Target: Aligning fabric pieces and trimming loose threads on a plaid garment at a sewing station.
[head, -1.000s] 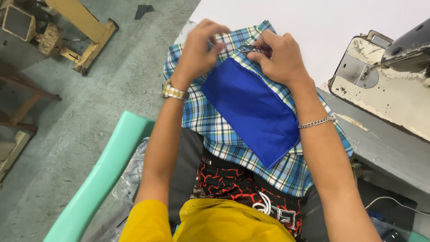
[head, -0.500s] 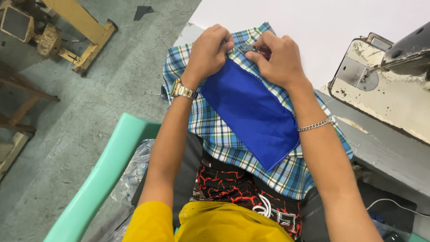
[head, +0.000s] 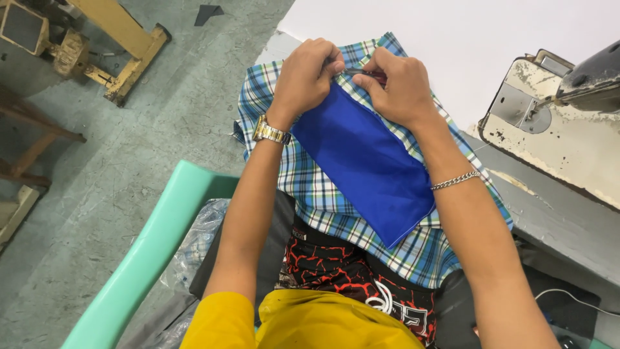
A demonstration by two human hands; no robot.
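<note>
Grey floor, sewing machine (head: pixel 568 148) at right; both hands (head: pixel 309 74) (head: pixel 399 87) closed, pinching blue cloth (head: pixel 365 161) over plaid fabric (head: pixel 323 194).

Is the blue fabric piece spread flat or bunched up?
Spread flat: the blue fabric piece lies smooth on the plaid cloth, its upper edge pinched by the left hand and right hand.

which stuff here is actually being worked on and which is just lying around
In hand:
- blue cloth, pinched at its top edge by the left hand and right hand
- plaid fabric beneath it

Lying about:
- sewing machine
- green chair
- plastic bag
- yellow wooden frame on the floor
</note>
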